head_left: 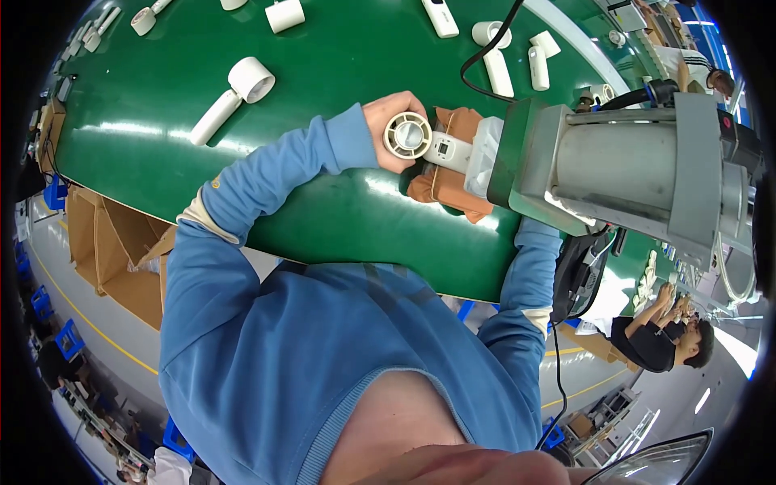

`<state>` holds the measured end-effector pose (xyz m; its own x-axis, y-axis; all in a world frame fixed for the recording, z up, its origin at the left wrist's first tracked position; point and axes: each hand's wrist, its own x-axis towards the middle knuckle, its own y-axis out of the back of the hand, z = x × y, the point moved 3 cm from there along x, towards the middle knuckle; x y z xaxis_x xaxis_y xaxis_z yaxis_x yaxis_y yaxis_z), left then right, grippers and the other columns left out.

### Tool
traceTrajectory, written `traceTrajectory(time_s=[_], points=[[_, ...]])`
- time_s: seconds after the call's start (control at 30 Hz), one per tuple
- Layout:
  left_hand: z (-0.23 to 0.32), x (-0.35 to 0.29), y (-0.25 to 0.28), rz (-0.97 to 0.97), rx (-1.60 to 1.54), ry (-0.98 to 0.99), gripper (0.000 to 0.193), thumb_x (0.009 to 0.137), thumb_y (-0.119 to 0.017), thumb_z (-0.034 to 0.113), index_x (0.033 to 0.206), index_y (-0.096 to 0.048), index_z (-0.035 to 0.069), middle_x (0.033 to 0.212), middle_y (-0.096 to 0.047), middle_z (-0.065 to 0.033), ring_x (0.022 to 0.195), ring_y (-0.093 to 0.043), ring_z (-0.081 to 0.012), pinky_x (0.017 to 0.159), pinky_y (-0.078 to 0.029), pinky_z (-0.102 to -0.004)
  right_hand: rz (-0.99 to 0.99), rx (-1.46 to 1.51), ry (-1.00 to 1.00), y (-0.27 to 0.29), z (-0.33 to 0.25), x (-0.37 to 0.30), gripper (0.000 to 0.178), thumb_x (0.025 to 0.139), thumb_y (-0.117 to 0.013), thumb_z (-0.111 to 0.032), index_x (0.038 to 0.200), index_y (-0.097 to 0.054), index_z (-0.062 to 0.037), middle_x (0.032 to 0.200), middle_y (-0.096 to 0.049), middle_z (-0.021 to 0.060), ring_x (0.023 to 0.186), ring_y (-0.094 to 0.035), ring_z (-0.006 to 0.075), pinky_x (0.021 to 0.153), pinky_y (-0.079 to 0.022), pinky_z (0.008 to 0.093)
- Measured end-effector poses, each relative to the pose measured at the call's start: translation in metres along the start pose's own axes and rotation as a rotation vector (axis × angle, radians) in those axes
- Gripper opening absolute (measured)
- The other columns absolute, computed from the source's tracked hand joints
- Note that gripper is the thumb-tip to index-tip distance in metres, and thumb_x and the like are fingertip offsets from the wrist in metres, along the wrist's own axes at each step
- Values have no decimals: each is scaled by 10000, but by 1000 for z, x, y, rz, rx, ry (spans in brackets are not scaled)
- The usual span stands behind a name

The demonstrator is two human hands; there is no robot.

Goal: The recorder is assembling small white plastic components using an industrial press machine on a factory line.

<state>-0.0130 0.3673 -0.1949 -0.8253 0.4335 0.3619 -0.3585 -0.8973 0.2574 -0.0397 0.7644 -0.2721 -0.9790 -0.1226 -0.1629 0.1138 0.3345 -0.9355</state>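
Note:
My left hand (390, 121) is wrapped round the round head of a white handheld fan (407, 136). The fan's ribbed ring faces up, and its handle (449, 151) points right, with a small dark display on it. The handle's far end reaches a pale translucent block (483, 158) under the machine's green plate, where it is hidden. Brown-orange cloth (454, 187) lies around and below the handle. My right forearm (537, 242) runs up beneath the grey machine (630, 158), which hides my right hand.
More white fans lie on the green table, one (234, 95) left of my hand and several along the far side. A black cable (467, 61) hangs beside the machine. Cardboard boxes (113, 250) stand left of the table. Another person (659, 343) sits at the right.

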Motion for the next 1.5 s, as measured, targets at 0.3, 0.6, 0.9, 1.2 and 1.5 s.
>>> traceTrajectory(time_s=[0.3, 0.6, 0.9, 1.2, 1.5], points=[[-13, -4, -6, -21, -49, 79, 513, 545, -759, 45, 1013, -553, 85, 941, -635, -36, 776, -598, -149, 735, -501, -247, 262, -542, 149, -57, 34, -19, 647, 936, -335, -599, 1452, -318, -209, 1466, -385, 51, 1333, -392, 278, 1124, -298, 492], [-16, 14, 15, -190, -178, 73, 523, 567, -783, 50, 1053, -589, 65, 984, -658, -60, 838, -626, -172, 810, -513, -265, -71, -168, -30, -9, 12, -7, 597, 944, -395, -530, 1439, -349, -199, 1435, -434, 57, 1328, -405, 266, 1133, -288, 495], [-122, 88, 130, 902, 357, 474, 688, 638, -847, 293, 1170, -517, 8, 1021, -642, -141, 898, -648, -239, 846, -513, -302, -217, -637, -203, -82, 18, -29, 553, 946, -394, -513, 1388, -407, -181, 1373, -480, 63, 1260, -444, 295, 1094, -316, 488], [-134, 91, 170, 935, 478, 510, 751, 633, -820, 392, 1162, -483, -21, 1069, -587, -184, 1024, -582, -322, 925, -465, -356, -37, -2032, -487, -49, -44, -2, 520, 920, -411, -522, 1262, -555, -157, 1212, -620, 77, 1083, -584, 323, 991, -436, 454], [-11, 47, 128, 607, 1172, 165, 658, 699, -760, 322, 1255, -505, 80, 1325, -493, -151, 1206, -473, -306, 1015, -394, -385, 360, -3141, 431, 13, -32, 14, 405, 890, -487, -447, 1066, -650, -121, 982, -697, 44, 879, -643, 294, 938, -467, 378]])
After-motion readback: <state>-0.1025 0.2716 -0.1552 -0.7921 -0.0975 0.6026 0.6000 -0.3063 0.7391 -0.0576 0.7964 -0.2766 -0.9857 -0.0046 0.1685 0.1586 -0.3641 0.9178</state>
